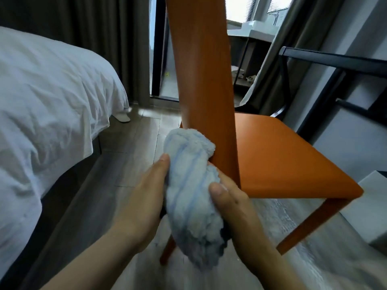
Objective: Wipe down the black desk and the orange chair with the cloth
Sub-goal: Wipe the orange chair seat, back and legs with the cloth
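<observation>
Gripping the bunched cloth [192,191] together — left hand [144,197], right hand [232,201] — thumbs curled on it, against the orange chair [209,80] back.

Item count, head view. Chair [272,155]: 1, orange, with 1 backrest [201,70], 1 seat and 2 legs in view, namely 1 front leg [303,225] under the seat corner and 1 rear leg [167,252] below the cloth. Cloth [192,195]: 1, pale blue. Hands: 2, namely 1 left hand [142,197] and 1 right hand [234,204]. Bed [46,97]: 1, with white bedding. Curtains: 2, namely 1 dark curtain [94,28] and 1 grey curtain [289,59]. Desk [335,59]: 1, black frame, partly in view. Slipper [122,117]: 1, white, beside the bed.
</observation>
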Motion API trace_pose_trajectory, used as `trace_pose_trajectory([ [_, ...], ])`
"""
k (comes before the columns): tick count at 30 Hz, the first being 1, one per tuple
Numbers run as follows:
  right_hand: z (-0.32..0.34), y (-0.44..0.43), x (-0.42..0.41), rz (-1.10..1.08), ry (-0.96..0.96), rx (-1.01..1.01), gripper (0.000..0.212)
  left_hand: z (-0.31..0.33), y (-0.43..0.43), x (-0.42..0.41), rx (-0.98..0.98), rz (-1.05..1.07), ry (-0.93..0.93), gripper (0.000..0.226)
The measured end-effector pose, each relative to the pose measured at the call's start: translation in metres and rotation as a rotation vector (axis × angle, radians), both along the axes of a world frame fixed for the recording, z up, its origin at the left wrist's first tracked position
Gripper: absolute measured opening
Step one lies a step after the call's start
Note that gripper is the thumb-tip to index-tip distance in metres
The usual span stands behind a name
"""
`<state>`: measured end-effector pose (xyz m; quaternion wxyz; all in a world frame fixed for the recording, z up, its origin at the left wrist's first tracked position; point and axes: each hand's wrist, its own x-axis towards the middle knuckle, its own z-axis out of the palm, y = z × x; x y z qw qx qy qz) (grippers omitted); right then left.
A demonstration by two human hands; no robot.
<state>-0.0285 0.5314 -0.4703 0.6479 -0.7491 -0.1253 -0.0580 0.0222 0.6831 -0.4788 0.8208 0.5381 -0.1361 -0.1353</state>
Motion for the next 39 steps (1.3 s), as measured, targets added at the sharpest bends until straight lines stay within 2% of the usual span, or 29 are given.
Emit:
trace_pose_trajectory([
  [4, 0.001, -0.027, -0.020, -0.056, 0.128, 0.188, 0.063, -0.003, -0.026, -0.021, -0.023, -0.112, 0.020, 0.029],
  [7, -0.007, -0.055, -0.033, -0.163, 0.155, 0.270, 0.056, -0.008, -0.050, -0.027, 0.054, -0.235, 0.009, 0.048],
  [8, -0.011, -0.065, -0.036, -0.205, 0.143, 0.273, 0.052, -0.009, -0.056, -0.028, 0.102, -0.275, -0.009, 0.046],
  [11, -0.023, -0.095, -0.046, -0.326, 0.104, 0.329, 0.040, -0.009, -0.091, -0.027, 0.274, -0.282, -0.123, 0.024],
  [13, -0.030, -0.114, -0.051, -0.399, 0.101, 0.338, 0.053, -0.014, -0.108, -0.021, 0.369, -0.205, -0.137, 0.017],
  [14, -0.032, -0.123, -0.054, -0.436, 0.090, 0.312, 0.056, -0.017, -0.115, -0.018, 0.421, -0.200, -0.160, 0.018],
  [18, -0.042, -0.158, -0.061, -0.517, 0.001, 0.089, 0.025, -0.037, -0.127, -0.015, 0.631, -0.190, -0.256, 0.034],
  [21, -0.053, -0.179, -0.063, -0.588, 0.060, 0.006, 0.029, -0.045, -0.141, -0.014, 0.747, -0.158, -0.314, 0.030],
  [24, -0.046, -0.195, -0.069, -0.706, 0.183, -0.150, 0.034, -0.038, -0.154, -0.014, 0.827, -0.179, -0.252, 0.031],
  [26, -0.030, -0.205, -0.076, -0.749, 0.234, -0.307, 0.035, -0.025, -0.160, -0.015, 0.898, -0.225, -0.232, 0.034],
  [29, 0.004, -0.215, -0.083, -0.754, 0.305, -0.497, 0.038, 0.003, -0.164, -0.014, 1.077, -0.309, -0.319, 0.037],
  [34, 0.068, -0.221, -0.102, -0.787, 0.399, -0.601, 0.045, 0.063, -0.161, -0.018, 1.245, -0.402, -0.365, 0.039],
  [39, 0.153, -0.212, -0.123, -0.808, 0.459, -0.673, 0.043, 0.135, -0.162, -0.029, 1.317, -0.419, -0.293, 0.037],
])
